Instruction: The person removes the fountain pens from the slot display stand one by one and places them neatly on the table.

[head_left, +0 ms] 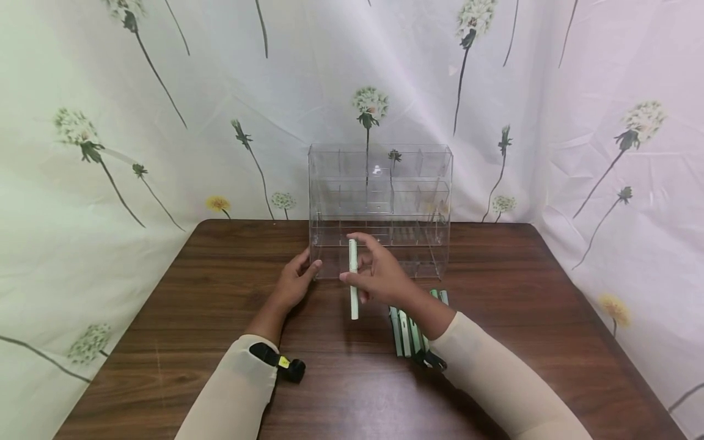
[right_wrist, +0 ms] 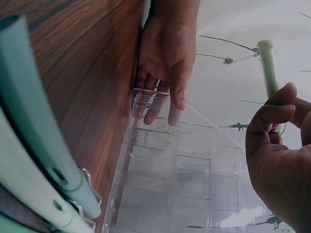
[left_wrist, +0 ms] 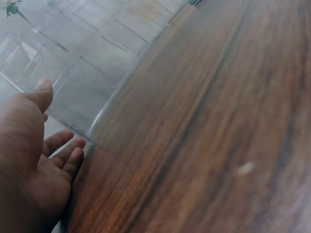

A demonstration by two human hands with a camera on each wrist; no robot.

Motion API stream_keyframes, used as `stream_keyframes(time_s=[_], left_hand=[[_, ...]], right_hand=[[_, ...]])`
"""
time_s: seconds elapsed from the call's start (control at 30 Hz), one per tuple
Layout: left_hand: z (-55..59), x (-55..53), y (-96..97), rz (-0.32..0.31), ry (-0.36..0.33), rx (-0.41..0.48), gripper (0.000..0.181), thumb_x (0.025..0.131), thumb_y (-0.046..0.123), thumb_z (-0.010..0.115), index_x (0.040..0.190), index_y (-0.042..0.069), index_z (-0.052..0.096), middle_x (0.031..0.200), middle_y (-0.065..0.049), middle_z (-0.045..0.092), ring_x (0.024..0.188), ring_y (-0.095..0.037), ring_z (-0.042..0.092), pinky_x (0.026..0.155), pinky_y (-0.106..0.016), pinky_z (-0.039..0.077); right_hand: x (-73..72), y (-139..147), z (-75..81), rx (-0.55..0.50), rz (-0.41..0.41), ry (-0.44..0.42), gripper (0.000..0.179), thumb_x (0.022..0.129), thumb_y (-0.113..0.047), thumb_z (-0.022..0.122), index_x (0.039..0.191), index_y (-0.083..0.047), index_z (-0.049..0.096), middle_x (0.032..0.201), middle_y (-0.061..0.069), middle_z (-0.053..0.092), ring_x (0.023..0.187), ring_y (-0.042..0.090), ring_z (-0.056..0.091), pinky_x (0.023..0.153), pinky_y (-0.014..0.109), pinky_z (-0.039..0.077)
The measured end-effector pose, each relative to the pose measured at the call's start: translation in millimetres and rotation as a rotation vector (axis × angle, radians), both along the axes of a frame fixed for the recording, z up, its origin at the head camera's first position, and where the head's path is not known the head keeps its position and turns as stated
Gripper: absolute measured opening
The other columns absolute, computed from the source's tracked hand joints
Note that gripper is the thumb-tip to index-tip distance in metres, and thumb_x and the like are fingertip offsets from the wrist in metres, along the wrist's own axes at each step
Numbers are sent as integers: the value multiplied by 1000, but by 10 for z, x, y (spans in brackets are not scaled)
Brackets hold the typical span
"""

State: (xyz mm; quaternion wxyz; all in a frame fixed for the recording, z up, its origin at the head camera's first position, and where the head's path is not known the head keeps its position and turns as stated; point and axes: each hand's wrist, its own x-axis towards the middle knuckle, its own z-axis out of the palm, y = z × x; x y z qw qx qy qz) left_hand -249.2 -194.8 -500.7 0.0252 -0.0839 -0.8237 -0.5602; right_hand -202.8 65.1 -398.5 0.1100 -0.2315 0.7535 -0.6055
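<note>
A clear stepped organizer (head_left: 379, 214) with several compartments stands at the back of the wooden table. Its lower left side is next to my left hand (head_left: 293, 282), whose fingers lie fairly straight along the clear wall with the thumb raised, as the left wrist view also shows. In front of the organizer, my right hand (head_left: 385, 275) pinches a pale green pen (head_left: 354, 299) between thumb and fingers, held roughly upright above the table. The right wrist view shows the pen's light green end (right_wrist: 268, 68) rising past the curled fingers; the rest is hidden by the hand.
Several green and pale capped pens (head_left: 406, 336) lie side by side on the table (head_left: 341, 391), partly hidden beneath my right forearm. A flower-printed white cloth (head_left: 264, 110) hangs behind and along both sides. Black wrist straps (head_left: 275, 360) sit over my sleeves.
</note>
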Motion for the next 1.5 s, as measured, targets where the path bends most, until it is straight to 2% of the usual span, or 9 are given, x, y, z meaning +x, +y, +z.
stream_keyframes(time_s=[0.13,0.27,0.43,0.5,0.63,0.77,1.03,1.3,1.5], left_hand=[[-5,3,-13,-1,-13,-8,67,115,38,59,173,17,33,164,-24,51,144,-44,59,121,-59,47],[-2,3,-15,2,-15,-13,68,114,38,59,173,17,34,163,-25,52,143,-44,60,120,-59,48],[14,1,-11,-4,-4,-9,67,114,36,60,172,14,35,162,-26,54,140,-44,62,117,-59,50],[22,4,-6,-6,-6,-7,66,114,35,60,172,13,36,162,-26,53,141,-44,62,117,-58,50],[37,20,-2,-6,-23,-1,67,115,33,60,173,14,33,166,-25,50,145,-44,58,120,-58,48],[47,37,-1,-2,-32,1,68,115,34,60,173,14,32,167,-24,48,148,-44,56,122,-58,46],[51,39,1,2,-34,-1,68,115,34,58,174,16,30,167,-25,49,147,-44,57,121,-58,47],[47,31,6,7,-27,8,67,115,32,60,173,13,33,166,-26,50,147,-44,58,121,-57,48],[58,43,12,3,-13,0,66,115,32,60,172,11,33,167,-27,49,147,-44,57,121,-57,48]], right_hand=[[10,25,-10,-10,-2,-42,79,99,-5,79,162,-32,39,91,12,71,47,29,63,47,37,56],[12,68,-27,-30,3,-74,80,99,-3,80,162,-30,39,83,14,70,51,42,65,52,49,60],[25,146,-42,-2,28,-60,83,99,-4,80,166,-28,37,83,12,66,54,31,69,63,65,61],[36,180,-41,19,48,-47,84,100,-3,78,169,-27,35,87,12,66,57,24,71,66,67,61],[66,248,-33,48,91,-59,84,103,-3,74,171,-28,31,91,14,67,61,24,72,68,71,60],[97,317,-52,74,116,-75,83,104,-5,74,171,-27,32,89,11,66,56,22,66,63,64,59],[111,437,-116,129,57,-19,80,98,-12,84,166,-20,43,88,5,72,51,10,45,49,27,44],[96,567,-167,187,-11,-38,81,95,-13,86,165,-23,46,87,5,72,55,13,46,53,27,45],[93,627,-222,233,-62,-38,84,92,-15,89,165,-17,46,89,7,73,76,23,67,69,34,54]])
